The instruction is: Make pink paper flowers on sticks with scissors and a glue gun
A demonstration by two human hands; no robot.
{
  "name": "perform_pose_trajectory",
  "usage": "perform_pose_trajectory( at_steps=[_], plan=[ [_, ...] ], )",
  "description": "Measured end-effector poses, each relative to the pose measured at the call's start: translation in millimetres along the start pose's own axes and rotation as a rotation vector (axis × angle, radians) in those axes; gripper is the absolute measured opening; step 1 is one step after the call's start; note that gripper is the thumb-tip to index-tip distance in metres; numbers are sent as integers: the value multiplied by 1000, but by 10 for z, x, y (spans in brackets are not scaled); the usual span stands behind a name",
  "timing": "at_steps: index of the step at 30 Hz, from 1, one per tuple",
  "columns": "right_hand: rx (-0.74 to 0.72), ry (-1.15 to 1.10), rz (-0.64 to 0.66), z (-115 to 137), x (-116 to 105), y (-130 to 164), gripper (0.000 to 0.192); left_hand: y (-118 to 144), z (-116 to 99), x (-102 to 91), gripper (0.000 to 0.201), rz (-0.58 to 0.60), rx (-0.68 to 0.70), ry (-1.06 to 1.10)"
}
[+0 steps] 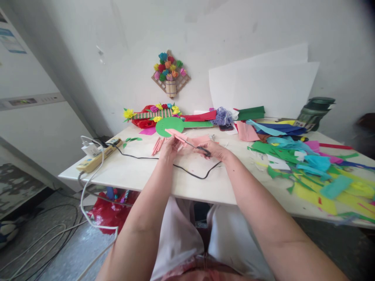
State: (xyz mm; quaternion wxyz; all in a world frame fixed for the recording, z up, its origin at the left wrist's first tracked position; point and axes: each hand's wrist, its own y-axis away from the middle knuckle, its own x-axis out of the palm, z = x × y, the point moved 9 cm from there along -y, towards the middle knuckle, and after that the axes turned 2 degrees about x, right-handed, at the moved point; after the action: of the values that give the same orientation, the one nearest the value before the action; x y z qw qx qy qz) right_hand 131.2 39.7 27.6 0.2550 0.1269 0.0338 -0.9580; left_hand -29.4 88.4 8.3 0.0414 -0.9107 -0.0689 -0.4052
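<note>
My left hand [171, 146] is closed on a strip of pink crepe paper [175, 134] that points up and to the left. The fingers of my right hand [211, 150] are wrapped round the dark handles of a pair of scissors [203, 150]. The blades reach leftward along the pink paper. Several small pink paper rolls [157, 146] lie on the table left of my left hand. Behind both hands rests a green guitar-shaped cutout [170, 126], partly covered by the pink paper. More pink paper [199, 139] lies beyond the scissors.
A black cord [193, 175] crosses the table before my hands to a power strip [95, 159] at the left. Coloured paper scraps [310, 164] cover the right side. At the back are a flower-decorated guitar shape [152, 114], purple shredded strands [224, 116] and a dark green bottle [315, 113].
</note>
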Motion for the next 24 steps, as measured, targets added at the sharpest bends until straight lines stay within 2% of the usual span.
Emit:
perform_pose_trajectory(
  at_steps=[13, 24],
  plan=[
    [18, -19, -5, 9, 18, -5, 18, 34, 27, 22, 11, -2, -31, -49],
    [-6, -8, -5, 13, 19, -23, 19, 40, 24, 38, 10, 3, -18, -22]
  ],
)
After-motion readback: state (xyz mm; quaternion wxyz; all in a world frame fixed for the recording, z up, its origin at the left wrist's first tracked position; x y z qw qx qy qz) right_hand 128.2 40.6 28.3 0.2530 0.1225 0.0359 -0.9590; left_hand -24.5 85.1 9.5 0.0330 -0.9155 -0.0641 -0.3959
